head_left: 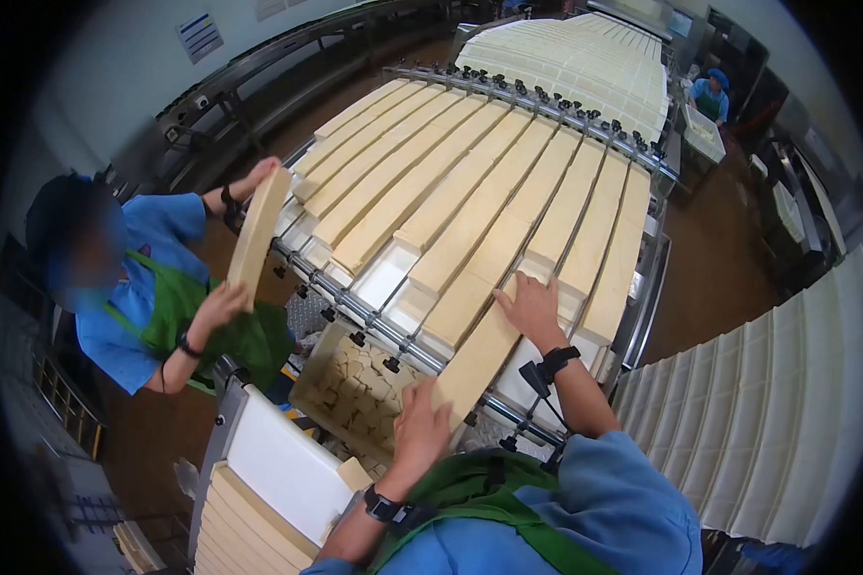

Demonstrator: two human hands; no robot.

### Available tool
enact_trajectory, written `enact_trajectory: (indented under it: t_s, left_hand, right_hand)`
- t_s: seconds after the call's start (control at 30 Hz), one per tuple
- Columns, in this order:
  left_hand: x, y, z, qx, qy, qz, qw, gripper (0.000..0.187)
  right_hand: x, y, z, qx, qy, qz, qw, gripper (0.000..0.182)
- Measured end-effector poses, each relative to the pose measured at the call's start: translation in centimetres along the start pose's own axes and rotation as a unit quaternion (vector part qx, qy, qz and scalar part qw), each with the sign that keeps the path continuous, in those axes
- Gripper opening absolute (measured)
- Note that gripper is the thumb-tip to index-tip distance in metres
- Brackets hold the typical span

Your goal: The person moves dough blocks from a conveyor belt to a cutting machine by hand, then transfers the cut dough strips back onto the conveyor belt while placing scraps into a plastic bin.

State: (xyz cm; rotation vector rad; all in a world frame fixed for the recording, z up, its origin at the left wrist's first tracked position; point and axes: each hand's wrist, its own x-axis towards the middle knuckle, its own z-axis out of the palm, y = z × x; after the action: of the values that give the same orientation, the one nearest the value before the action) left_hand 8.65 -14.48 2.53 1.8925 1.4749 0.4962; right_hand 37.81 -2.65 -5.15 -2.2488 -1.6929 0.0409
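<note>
A long pale slab (478, 362) lies slanted over the near rail, between my two hands. Its near end is in my left hand (422, 426), the fingers wrapped round it. At the slab's far end my right hand (532, 309) rests with its fingers closed on it. More long slabs (470, 220) lie side by side in lanes on the conveyor (388, 276), pointing away from me. Dark straps are on both my wrists.
At the left a co-worker (153, 287) in a green apron holds another slab (259, 235) upright. Below the near rail (340, 294) stands a bin (307, 383) of broken pieces. More slabs (244, 522) lie at the lower left. Another person (711, 94) stands far right.
</note>
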Motion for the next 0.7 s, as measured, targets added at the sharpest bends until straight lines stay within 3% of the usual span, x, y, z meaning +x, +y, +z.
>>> enact_trajectory:
  t_s: [0.03,0.1,0.27,0.33,0.47,0.57,0.7]
  left_hand:
    - [0.1,0.1,0.0,0.006,-0.001,0.001,1.000,0.052]
    - [0.9,0.4,0.4,-0.025,-0.015,0.004,1.000,0.050]
    - [3.7,0.9,2.9,-0.072,-0.036,0.003,0.997,0.048]
    - [4.2,0.6,4.1,-0.068,-0.004,0.017,0.998,0.047]
    - [4.1,0.1,4.3,-0.067,0.024,0.052,0.996,0.046]
    - [4.1,0.0,3.6,-0.101,0.018,0.061,0.993,0.047]
    - [4.0,-0.6,2.9,-0.121,0.000,0.115,0.986,0.056]
  right_hand:
    - [-0.2,-0.1,0.0,0.001,-0.001,0.001,1.000,0.065]
    - [-0.8,-0.3,-0.1,-0.032,0.118,-0.047,0.991,0.063]
    - [-2.4,-0.7,0.0,-0.047,0.126,-0.009,0.991,0.059]
    - [-3.9,-0.9,0.2,-0.043,0.135,-0.011,0.990,0.059]
    - [-7.6,-1.4,-0.3,0.083,0.077,-0.062,0.992,0.054]
    - [-10.4,-2.4,-0.7,0.294,-0.009,-0.130,0.947,0.058]
    - [-12.9,-5.1,-2.8,0.274,-0.086,-0.217,0.933,0.063]
